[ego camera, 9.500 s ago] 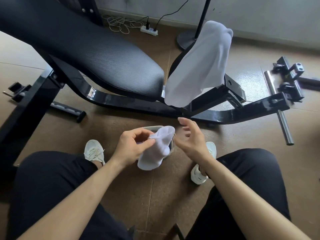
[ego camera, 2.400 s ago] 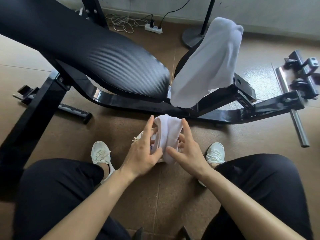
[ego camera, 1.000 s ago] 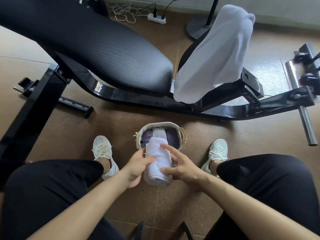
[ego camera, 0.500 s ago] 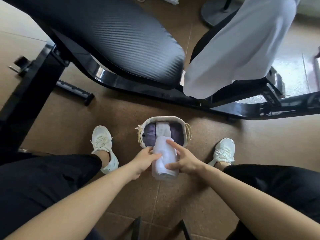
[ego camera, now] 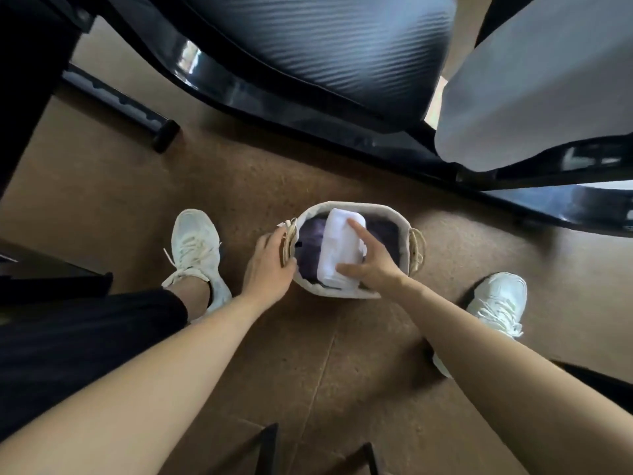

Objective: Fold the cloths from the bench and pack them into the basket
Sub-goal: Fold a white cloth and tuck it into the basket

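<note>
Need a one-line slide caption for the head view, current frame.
Right hand presses a rolled white cloth into the basket between purple cloths while the left hand steadies its rim; another white cloth drapes the bench.

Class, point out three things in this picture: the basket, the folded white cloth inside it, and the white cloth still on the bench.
basket (ego camera: 402,223): head view, far right rim.
folded white cloth (ego camera: 337,248): head view, middle of roll.
white cloth on the bench (ego camera: 534,97): head view, middle of drape.

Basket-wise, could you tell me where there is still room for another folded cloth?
Little room: the basket holds purple cloths either side of the white roll under the right hand. Bare floor lies between basket and bench frame.
</note>
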The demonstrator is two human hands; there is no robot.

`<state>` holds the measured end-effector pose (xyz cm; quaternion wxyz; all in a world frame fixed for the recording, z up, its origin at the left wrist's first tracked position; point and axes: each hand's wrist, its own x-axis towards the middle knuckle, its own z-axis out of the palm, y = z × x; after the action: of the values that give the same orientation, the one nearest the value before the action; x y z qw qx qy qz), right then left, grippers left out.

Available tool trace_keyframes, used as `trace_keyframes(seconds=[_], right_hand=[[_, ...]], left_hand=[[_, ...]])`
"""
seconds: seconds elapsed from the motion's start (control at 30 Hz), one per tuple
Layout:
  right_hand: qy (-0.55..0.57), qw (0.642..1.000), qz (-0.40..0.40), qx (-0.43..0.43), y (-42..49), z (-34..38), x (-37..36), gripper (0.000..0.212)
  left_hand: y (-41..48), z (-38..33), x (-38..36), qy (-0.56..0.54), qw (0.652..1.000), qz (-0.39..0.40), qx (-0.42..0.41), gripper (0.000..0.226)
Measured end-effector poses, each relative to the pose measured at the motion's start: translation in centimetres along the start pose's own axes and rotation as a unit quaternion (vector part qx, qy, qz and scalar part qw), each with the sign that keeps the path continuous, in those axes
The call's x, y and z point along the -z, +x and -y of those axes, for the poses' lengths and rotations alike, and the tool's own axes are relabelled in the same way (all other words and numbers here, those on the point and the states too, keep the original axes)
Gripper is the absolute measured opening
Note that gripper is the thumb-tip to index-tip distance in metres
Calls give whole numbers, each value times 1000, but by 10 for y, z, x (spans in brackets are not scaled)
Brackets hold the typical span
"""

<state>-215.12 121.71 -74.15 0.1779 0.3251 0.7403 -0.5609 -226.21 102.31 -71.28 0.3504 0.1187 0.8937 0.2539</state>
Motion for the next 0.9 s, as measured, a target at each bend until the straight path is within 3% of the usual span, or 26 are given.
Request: trace_keyframes(seconds=[0.17, 0.27, 0.37, 0.47, 0.6, 0.77, 0.9], right_hand=[[-81, 994, -3, 70, 41, -8, -27, 96], [-196, 977, 25, 75, 55, -23, -40, 97], [-394, 913, -40, 99, 58, -38, -46, 99], [-509, 847, -94, 121, 60, -38, -44, 100], [-572, 801, -46, 172, 64, -41, -38, 108], [-596, 776, -6, 208, 77, -33, -39, 99], [-607, 776, 5, 173, 85, -28, -47, 97]], left_hand=[[24, 18, -17, 23, 998, 38, -35, 72], [22, 21, -25, 30, 998, 42, -32, 81], [21, 19, -30, 14, 999, 37, -24, 85], [22, 21, -30, 0, 999, 35, -23, 86], [22, 23, -30, -3, 999, 39, -26, 90], [24, 26, -30, -7, 999, 40, -27, 91], [26, 32, -30, -26, 998, 47, -26, 90]])
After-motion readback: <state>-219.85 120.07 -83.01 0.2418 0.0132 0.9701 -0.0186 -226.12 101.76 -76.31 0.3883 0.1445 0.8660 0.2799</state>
